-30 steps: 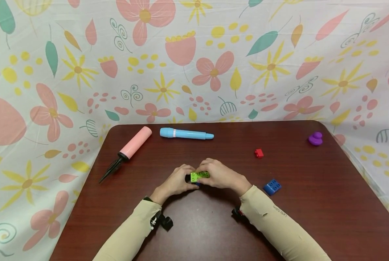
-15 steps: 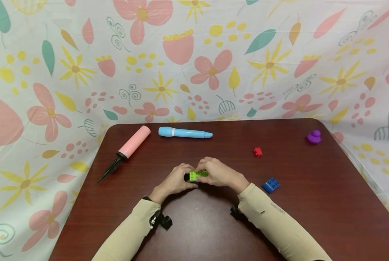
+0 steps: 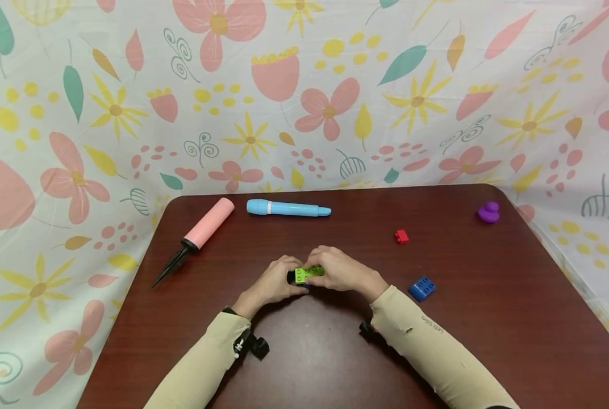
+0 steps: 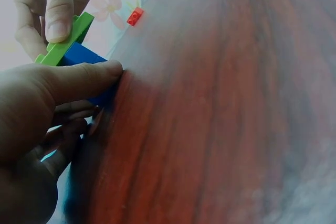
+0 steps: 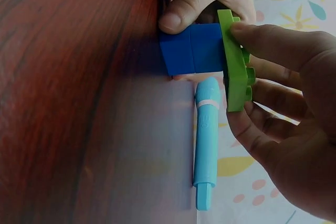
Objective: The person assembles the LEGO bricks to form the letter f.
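Near the middle of the table, my left hand (image 3: 270, 284) grips two stacked blue toy bricks (image 5: 194, 51) between thumb and fingers. A flat lime-green toy brick (image 5: 233, 72) with studs lies across the top of them, reaching out past one side. My right hand (image 3: 341, 270) pinches that green brick, its thumb on the studded face in the right wrist view. From the left wrist side, green brick and blue stack touch, with the left thumb over the blue. A dark patch beside the left fingers in the head view is too small to make out.
Right of the hands lies another blue brick (image 3: 422, 288), with a small red brick (image 3: 401, 236) behind it. A purple knobbed toy (image 3: 488, 212) sits at the far right corner. Along the back are a light blue tube-shaped pump (image 3: 289, 208) and a pink-and-black hand pump (image 3: 202, 230).
The head view has shifted slightly. Both hands keep the same hold on the green and blue bricks, with hardly any movement.
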A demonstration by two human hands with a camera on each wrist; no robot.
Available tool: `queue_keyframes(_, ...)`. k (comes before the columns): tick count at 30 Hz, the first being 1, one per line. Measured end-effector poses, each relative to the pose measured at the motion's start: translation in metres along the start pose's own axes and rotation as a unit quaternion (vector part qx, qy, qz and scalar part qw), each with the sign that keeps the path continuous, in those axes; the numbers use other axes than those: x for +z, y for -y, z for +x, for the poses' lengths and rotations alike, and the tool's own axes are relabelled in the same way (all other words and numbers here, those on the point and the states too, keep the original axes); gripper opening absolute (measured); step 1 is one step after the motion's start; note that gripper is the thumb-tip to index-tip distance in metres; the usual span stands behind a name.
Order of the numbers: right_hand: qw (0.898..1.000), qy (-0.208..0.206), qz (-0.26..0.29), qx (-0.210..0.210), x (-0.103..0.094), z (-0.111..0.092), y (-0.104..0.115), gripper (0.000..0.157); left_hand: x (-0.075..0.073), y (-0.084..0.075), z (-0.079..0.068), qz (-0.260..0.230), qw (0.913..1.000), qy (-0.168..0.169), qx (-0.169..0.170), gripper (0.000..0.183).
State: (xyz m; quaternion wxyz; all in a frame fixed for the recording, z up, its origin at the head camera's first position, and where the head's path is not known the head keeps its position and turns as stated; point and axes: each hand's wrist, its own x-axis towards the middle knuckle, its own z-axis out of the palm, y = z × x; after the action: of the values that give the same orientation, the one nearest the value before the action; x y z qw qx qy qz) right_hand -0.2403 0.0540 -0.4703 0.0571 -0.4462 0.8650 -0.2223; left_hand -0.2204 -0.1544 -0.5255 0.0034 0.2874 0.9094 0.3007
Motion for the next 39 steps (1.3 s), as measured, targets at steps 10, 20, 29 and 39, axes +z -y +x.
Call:
queue_keyframes(10,1.0,-0.007,-0.005,0.011,0.002,-0.004,0.0,0.028,0.003,-0.001,0.0,0.008,0.9999,0.007,0.003,0.043)
queue_keyframes(20,1.0,-0.011,0.02,0.002,-0.005,-0.005,0.0,0.029,0.004,-0.001,0.001,0.006,0.9999,0.007,0.007,0.042)
queue_keyframes(29,0.999,-0.027,0.033,0.016,-0.015,-0.011,-0.008,0.033,0.002,0.0,0.0,0.01,0.9998,0.016,-0.004,0.046)
queue_keyframes(39,0.998,-0.045,0.025,0.039,-0.032,-0.022,-0.02,0.03,0.001,0.001,-0.001,0.01,0.9998,0.016,-0.011,0.048)
